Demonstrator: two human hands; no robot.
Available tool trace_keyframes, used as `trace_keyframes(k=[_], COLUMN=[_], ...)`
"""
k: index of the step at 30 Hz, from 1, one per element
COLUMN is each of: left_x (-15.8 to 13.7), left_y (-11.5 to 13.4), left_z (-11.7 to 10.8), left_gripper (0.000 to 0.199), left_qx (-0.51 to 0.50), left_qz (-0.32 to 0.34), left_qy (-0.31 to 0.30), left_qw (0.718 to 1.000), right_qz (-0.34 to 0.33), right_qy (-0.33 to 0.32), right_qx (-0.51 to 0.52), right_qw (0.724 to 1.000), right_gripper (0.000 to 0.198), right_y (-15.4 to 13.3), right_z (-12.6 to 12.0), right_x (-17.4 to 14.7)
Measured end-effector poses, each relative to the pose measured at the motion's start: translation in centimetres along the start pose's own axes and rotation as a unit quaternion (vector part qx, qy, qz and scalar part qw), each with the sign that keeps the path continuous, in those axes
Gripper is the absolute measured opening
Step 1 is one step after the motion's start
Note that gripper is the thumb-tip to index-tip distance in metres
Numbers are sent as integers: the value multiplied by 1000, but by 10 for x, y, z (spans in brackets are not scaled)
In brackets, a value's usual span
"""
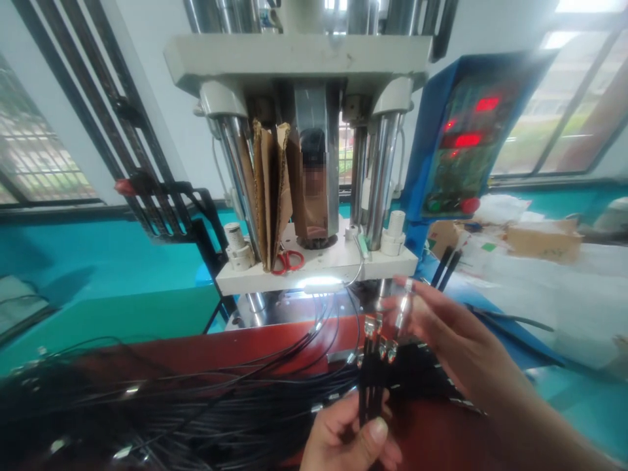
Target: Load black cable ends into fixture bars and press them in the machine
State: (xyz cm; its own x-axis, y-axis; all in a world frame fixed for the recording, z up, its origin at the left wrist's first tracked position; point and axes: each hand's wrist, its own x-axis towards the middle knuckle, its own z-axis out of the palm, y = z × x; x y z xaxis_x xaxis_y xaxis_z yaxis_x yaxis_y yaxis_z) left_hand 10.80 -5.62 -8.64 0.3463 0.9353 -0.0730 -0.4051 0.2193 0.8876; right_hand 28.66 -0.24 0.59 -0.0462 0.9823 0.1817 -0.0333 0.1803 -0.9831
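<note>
2 red readouts [487,103] on blue control box [422,157], too blurred to read. Left hand [350,432] closed round bundle of black cables [370,383], above red table [432,432], in front of press [324,265]. Bundle's long axis near vertical, metal ends pointing up. Right hand [441,324], thumb and fingers nearly together, pinches silver connector [403,307] just right of bundle, upright, top leaning slightly right.

Red-handled scissors [288,261] sit beside upright brown cardboard [267,196].
</note>
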Motion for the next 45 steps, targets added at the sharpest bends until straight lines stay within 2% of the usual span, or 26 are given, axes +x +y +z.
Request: trace_keyframes(k=[2, 6, 9, 12, 15, 23, 30, 35, 38, 40, 43, 45], left_x=[0, 1, 1, 2, 3, 2, -1, -1, 0, 0, -1, -2], left_y=[-1, 0, 3, 4, 4, 9, 19, 18, 15, 14, 14, 14], left_z=[-1, -1, -1, 0, 1, 5, 11, 9, 7, 6, 3, 1], left_gripper=[41, 37, 35, 32, 33, 36, 38, 39, 36, 36, 37, 36], left_qx=[6, 7, 10, -37, -97, -154, -157, -104, -73, -71, -101, -112], left_qz=[3, -4, -4, 9, 10, -35, -43, -38, -17, -11, -33, -58], left_qy=[4, 18, 23, 58, 90, 154, 159, 116, 95, 102, 119, 107], left_qw=[1000, 1000, 1000, 998, 991, 975, 974, 987, 993, 992, 987, 986], right_qz=[-13, 11, 7, -27, -45, -32, 45, 83, 85, 87, 90, 90], right_qy=[-10, -36, -14, 2, -34, -71, -122, -187, -184, -176, -152, -141], right_qx=[-7, 20, 13, -31, -63, -110, -128, -40, -30, -34, -40, -37], right_qw=[1000, 999, 1000, 999, 996, 991, 983, 978, 979, 980, 983, 985], right_gripper=[37, 29, 25, 24, 19, 21, 21, 20, 16, 16, 18, 18], right_y=[-2, -3, -3, -7, -17, -26, -16, 2, 13, 17, 21, 25], right_z=[5, 9, 11, 11, 11, 11, 22, 34, 40, 44, 48, 50], right_x=[3, 5, 6, 3, -1, -3, -3, -1, 1, 2, 1, 1])
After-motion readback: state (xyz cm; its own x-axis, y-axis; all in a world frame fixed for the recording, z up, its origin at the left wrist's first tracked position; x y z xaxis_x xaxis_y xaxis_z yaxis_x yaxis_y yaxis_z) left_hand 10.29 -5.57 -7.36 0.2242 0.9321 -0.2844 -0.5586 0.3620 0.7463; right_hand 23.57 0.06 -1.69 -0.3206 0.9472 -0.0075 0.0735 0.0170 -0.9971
